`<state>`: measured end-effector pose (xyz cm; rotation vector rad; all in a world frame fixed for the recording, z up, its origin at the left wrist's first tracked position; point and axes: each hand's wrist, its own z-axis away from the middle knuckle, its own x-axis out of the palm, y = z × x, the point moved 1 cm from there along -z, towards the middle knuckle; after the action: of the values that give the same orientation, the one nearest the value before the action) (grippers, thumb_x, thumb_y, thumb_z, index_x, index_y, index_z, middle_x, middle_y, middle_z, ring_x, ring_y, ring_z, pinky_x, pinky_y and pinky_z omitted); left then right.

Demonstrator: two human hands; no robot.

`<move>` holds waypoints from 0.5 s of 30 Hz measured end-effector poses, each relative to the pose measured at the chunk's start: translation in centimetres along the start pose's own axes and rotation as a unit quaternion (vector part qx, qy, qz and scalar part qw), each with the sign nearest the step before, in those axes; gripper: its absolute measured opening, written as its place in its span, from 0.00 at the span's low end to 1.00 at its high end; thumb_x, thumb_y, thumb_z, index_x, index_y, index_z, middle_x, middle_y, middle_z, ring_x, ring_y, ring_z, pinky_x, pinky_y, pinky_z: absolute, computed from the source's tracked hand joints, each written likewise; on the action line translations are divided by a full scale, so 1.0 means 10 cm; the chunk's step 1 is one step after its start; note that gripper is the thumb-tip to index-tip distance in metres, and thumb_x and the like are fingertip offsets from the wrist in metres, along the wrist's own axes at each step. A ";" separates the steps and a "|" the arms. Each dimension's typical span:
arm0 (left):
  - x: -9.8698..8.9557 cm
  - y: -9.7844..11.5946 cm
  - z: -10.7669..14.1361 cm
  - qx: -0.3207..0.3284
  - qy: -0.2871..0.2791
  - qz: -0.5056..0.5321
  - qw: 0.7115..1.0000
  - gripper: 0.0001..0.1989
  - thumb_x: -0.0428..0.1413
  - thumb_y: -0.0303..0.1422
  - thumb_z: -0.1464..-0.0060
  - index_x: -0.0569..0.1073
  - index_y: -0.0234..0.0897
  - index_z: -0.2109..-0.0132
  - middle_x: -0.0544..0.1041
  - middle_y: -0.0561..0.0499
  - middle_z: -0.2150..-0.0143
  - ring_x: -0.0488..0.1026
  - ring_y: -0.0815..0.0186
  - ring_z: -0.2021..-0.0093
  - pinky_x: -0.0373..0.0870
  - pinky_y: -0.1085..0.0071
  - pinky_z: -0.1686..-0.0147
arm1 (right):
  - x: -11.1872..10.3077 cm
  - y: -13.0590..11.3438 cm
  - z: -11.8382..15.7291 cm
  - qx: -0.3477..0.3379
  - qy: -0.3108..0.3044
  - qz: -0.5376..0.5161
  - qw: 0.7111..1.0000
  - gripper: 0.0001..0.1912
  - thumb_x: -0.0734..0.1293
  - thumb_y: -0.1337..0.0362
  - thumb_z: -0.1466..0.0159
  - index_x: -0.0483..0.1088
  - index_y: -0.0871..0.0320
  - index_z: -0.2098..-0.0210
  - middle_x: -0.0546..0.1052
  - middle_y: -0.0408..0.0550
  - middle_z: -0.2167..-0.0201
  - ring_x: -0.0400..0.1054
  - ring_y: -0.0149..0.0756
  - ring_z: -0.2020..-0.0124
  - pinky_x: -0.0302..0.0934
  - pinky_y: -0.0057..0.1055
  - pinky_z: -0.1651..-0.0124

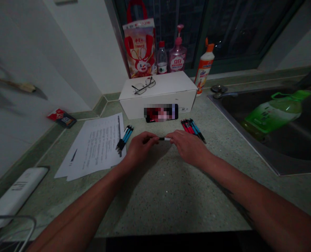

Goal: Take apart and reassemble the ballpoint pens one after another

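My left hand [141, 147] and my right hand [189, 147] meet above the speckled green countertop [166, 196]. Between their fingertips they hold a short black-and-white pen part [164, 139], one end in each hand. Left of my left hand lies a small bunch of blue-and-black pens [124, 138], on the edge of a stack of printed papers [92, 147]. Right of my right hand lies a bunch of red, blue and black pens [193, 130]. Neither bunch touches my hands.
A white box [158, 94] with glasses [143, 85] on top stands at the back, a phone [162, 113] leaning against it. Bottles [178, 49] stand behind. A steel sink [265, 129] holding a green bottle [273, 112] lies right; a white oblong device [16, 196] lies left.
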<state>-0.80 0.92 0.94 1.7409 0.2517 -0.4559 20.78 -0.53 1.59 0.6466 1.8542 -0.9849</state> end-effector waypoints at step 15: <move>-0.03 0.02 0.04 0.103 0.060 -0.108 0.987 0.04 0.64 0.28 0.45 0.81 0.41 0.62 0.81 0.49 0.63 0.78 0.61 0.62 0.76 0.62 0.57 | 0.00 0.01 -0.02 0.010 -0.009 -0.039 0.999 0.19 0.58 0.72 0.28 0.75 0.56 0.45 0.81 0.53 0.54 0.75 0.43 0.53 0.68 0.39 0.48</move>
<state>-1.01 0.56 1.14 1.9554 0.4978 -0.5490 20.78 -0.31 1.60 0.5804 1.8681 -1.0571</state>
